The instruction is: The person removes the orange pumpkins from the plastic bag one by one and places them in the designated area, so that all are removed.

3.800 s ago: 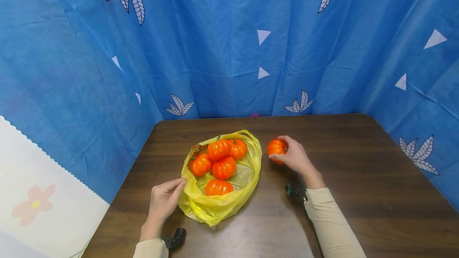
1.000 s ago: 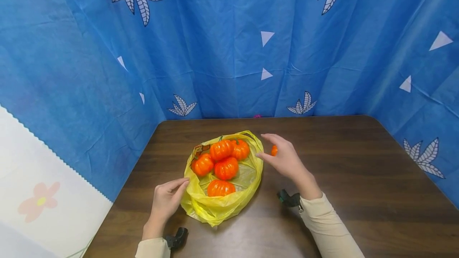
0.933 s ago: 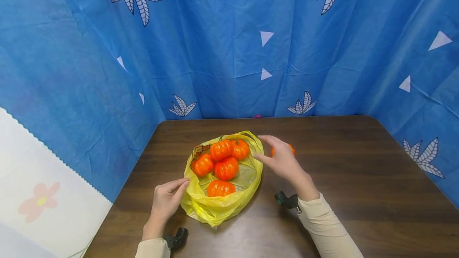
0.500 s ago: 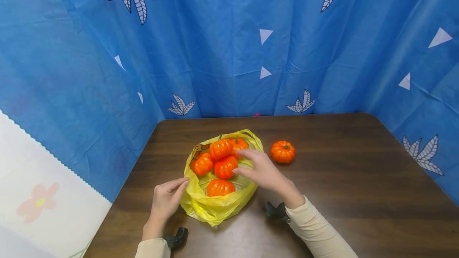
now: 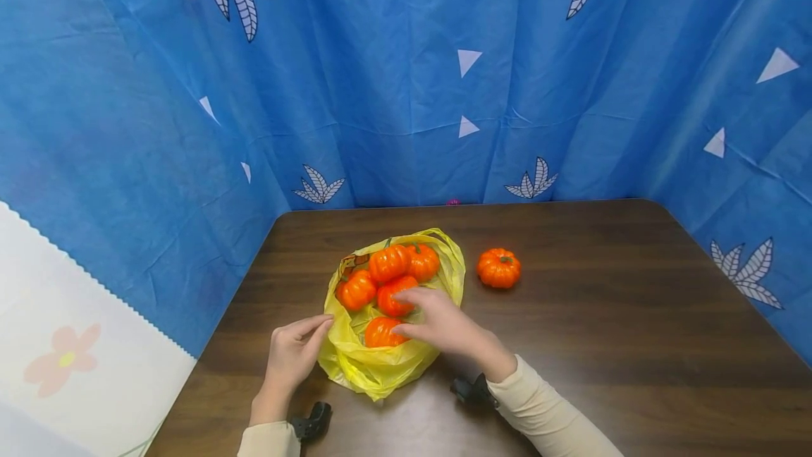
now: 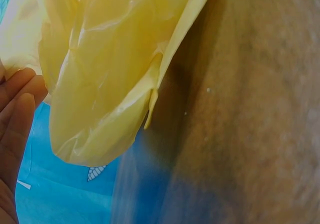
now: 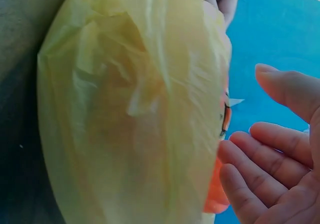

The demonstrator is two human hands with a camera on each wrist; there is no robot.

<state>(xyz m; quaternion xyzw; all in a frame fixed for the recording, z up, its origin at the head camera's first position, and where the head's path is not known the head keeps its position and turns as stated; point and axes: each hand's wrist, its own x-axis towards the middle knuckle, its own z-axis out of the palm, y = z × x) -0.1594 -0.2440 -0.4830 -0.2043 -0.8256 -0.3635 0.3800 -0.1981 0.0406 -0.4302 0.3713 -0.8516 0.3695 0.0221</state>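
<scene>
1 overview, 2 close-ups

The head view looks forward and down from above the near side of the counter point(image 5: 634, 344), far enough back to frame the left hand point(image 5: 292, 355), the right hand point(image 5: 447, 324), the yellow bag point(image 5: 380, 370) and the blue curtain point(image 5: 406, 90) behind. The 2 wrist views sit low and close, turned sideways: the counter fills the left wrist view's right side and the right wrist view's left edge. The bag's outside and the curtain appear in all 3; the right wrist view also catches the left hand.
</scene>
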